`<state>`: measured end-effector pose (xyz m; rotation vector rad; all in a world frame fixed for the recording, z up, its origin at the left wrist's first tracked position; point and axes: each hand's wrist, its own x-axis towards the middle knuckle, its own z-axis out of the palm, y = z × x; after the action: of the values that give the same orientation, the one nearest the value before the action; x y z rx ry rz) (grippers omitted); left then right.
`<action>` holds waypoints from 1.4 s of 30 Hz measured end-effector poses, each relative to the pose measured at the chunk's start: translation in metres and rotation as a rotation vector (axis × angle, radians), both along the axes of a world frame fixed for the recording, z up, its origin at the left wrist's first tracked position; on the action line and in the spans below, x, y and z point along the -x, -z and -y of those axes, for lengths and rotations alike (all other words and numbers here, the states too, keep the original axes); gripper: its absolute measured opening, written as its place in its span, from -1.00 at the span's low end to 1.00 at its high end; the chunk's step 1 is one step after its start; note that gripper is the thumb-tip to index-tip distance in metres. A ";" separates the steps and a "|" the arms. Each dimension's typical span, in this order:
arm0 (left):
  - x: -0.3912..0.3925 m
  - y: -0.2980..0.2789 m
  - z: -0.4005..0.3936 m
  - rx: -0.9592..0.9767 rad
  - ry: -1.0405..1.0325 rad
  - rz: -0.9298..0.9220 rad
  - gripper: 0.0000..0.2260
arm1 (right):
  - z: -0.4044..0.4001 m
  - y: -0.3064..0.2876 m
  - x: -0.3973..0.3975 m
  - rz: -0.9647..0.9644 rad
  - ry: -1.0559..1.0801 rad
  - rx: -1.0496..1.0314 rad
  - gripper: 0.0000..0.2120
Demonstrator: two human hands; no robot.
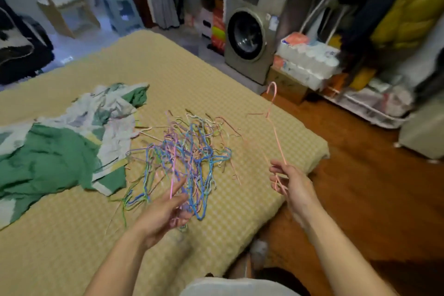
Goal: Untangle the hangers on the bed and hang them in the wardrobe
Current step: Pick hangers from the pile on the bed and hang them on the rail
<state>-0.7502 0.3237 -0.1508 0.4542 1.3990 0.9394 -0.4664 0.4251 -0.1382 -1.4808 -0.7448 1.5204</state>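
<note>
1. the hanger pile (187, 151) is a knot of thin wire hangers in blue, purple, pink, green and pale yellow, hooks and loops crossed over one another; too tangled to count.
2. it lies on the bed (168, 67), just right of one crumpled green-and-white cloth (60, 151).
3. one pink hanger (276, 137) is apart from the pile, held tilted over the bed's edge with its hook uppermost.
4. the right hand (292, 182) grips that hanger's lower end.
5. the left hand (163, 211), palm up with fingers curled, holds strands at the pile's near edge.
</note>
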 end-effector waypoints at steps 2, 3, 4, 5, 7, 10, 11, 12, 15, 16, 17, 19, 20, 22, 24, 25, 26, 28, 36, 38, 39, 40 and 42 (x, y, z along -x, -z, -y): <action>-0.007 0.003 0.007 0.010 0.190 -0.123 -0.65 | 0.047 0.008 -0.026 0.015 0.102 -0.002 -0.73; -0.012 0.003 0.011 0.029 0.245 -0.149 -0.66 | 0.069 0.010 -0.037 0.041 0.125 0.000 -0.74; -0.023 0.000 0.014 0.035 0.319 -0.162 -0.66 | 0.096 0.010 -0.051 0.075 0.171 0.009 -0.74; -0.034 -0.002 0.016 0.042 0.384 -0.173 -0.68 | 0.118 0.010 -0.063 0.098 0.210 0.021 -0.74; -0.060 -0.009 0.014 0.047 0.528 -0.246 -0.73 | 0.156 0.004 -0.085 0.128 0.307 0.058 -0.75; -0.122 -0.018 0.008 -0.029 0.803 -0.346 -0.70 | 0.211 -0.011 -0.132 0.189 0.534 0.117 -0.73; -0.145 -0.021 0.008 -0.060 0.895 -0.361 -0.69 | 0.226 -0.015 -0.146 0.189 0.615 0.126 -0.73; -0.167 -0.026 0.011 -0.075 0.952 -0.360 -0.70 | 0.241 -0.016 -0.160 0.193 0.693 0.132 -0.73; -0.237 -0.040 0.030 -0.059 1.038 -0.239 -0.76 | 0.289 -0.017 -0.196 0.226 0.863 0.166 -0.73; -0.274 -0.042 0.039 -0.058 1.103 -0.199 -0.80 | 0.317 -0.020 -0.215 0.228 0.952 0.166 -0.73; -0.302 -0.043 0.047 -0.064 1.144 -0.179 -0.80 | 0.337 -0.024 -0.227 0.214 1.017 0.153 -0.74; -0.348 -0.041 0.055 -0.121 1.238 -0.217 -0.68 | 0.370 -0.026 -0.250 0.204 1.094 0.154 -0.74; -0.383 -0.044 0.065 -0.156 1.326 -0.265 -0.61 | 0.396 -0.028 -0.268 0.199 1.153 0.157 -0.75; -0.442 -0.047 0.083 -0.204 1.460 -0.292 -0.68 | 0.436 -0.031 -0.301 0.180 1.207 0.145 -0.77; -0.488 -0.056 0.100 -0.231 1.555 -0.279 -0.77 | 0.467 -0.035 -0.329 0.166 1.226 0.171 -0.80; -0.511 -0.063 0.111 -0.245 1.593 -0.273 -0.74 | 0.481 -0.037 -0.343 0.172 1.245 0.165 -0.82; -0.531 -0.066 0.120 -0.264 1.631 -0.254 -0.70 | 0.493 -0.044 -0.355 0.170 1.265 0.162 -0.83; -0.576 -0.079 0.145 -0.278 1.680 -0.182 -0.62 | 0.517 -0.060 -0.381 0.208 1.314 0.125 -0.83; -0.700 -0.142 0.213 -0.432 1.796 -0.033 -0.76 | 0.547 -0.102 -0.451 0.283 1.668 -0.037 -0.77; -0.731 -0.155 0.217 -0.483 1.812 -0.001 -0.70 | 0.549 -0.107 -0.474 0.333 1.713 -0.048 -0.78; -0.745 -0.158 0.217 -0.524 1.825 0.006 -0.65 | 0.550 -0.109 -0.485 0.367 1.731 -0.050 -0.78; -0.757 -0.159 0.215 -0.553 1.842 0.014 -0.61 | 0.550 -0.112 -0.494 0.396 1.745 -0.044 -0.79; -0.782 -0.162 0.214 -0.561 1.893 0.074 -0.61 | 0.548 -0.119 -0.511 0.439 1.768 -0.055 -0.80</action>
<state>0.0315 0.1092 0.0109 1.6785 0.1378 -0.3065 0.0442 -0.1229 -0.0194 -1.5634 0.3926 -0.1730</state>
